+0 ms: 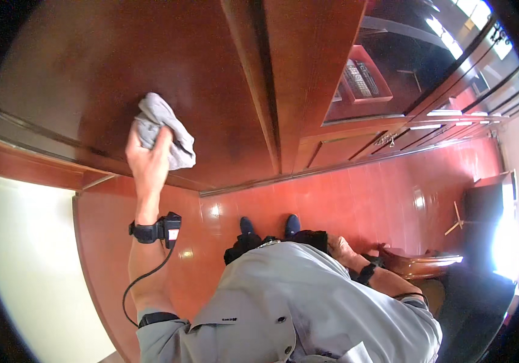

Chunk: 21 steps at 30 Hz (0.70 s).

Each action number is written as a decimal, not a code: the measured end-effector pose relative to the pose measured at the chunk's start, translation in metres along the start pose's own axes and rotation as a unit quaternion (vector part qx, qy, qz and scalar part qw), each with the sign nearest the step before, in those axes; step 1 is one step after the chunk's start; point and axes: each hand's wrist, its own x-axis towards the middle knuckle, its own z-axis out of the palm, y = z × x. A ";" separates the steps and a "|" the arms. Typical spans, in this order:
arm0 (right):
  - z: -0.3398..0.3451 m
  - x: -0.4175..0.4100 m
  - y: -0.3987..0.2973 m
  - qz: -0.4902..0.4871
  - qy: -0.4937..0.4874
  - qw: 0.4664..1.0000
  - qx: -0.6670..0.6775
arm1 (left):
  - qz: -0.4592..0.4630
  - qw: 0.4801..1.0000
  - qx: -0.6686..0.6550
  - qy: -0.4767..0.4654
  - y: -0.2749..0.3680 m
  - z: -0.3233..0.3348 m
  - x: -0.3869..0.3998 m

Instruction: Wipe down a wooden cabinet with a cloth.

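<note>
My left hand (149, 152) is closed around a crumpled grey cloth (167, 131), with the thumb pressed on top of it. The cloth lies against a glossy reddish-brown wooden panel (186, 68), left of a raised vertical moulding. Down by my right thigh hangs my right hand (342, 248), close to my dark trousers and partly hidden by my shirt; its fingers are not clear to see. Both wrists wear black straps, the left one with a small device and a cable.
Right of the panel, a glass-fronted compartment (404, 59) shows a red box (373, 84) with remote controls. Below it are cabinet doors with a metal fitting (385, 139). A polished wooden chair arm (422, 264) stands beside my right arm. A pale wall (32, 254) is at left.
</note>
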 end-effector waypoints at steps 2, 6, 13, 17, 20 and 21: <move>0.000 0.006 -0.052 -0.002 0.017 0.996 0.086 | 0.044 0.995 0.087 -0.012 -0.018 0.009 -0.007; 0.002 0.008 -0.052 -0.011 0.040 0.996 0.085 | 0.154 0.961 0.228 -0.015 -0.059 0.041 -0.018; 0.016 -0.004 0.068 -0.069 -0.042 0.959 -0.273 | 0.177 0.910 0.366 -0.086 -0.132 0.067 -0.038; 0.020 -0.006 0.026 0.073 -0.045 0.971 -0.223 | 0.086 0.937 0.320 -0.108 -0.203 0.053 -0.054; 0.015 -0.017 -0.002 0.071 -0.046 0.953 -0.290 | -0.144 0.962 0.189 -0.133 -0.209 0.070 -0.060; 0.012 -0.025 -0.010 0.079 -0.037 0.951 -0.296 | -0.260 0.955 0.054 -0.133 -0.187 0.090 -0.062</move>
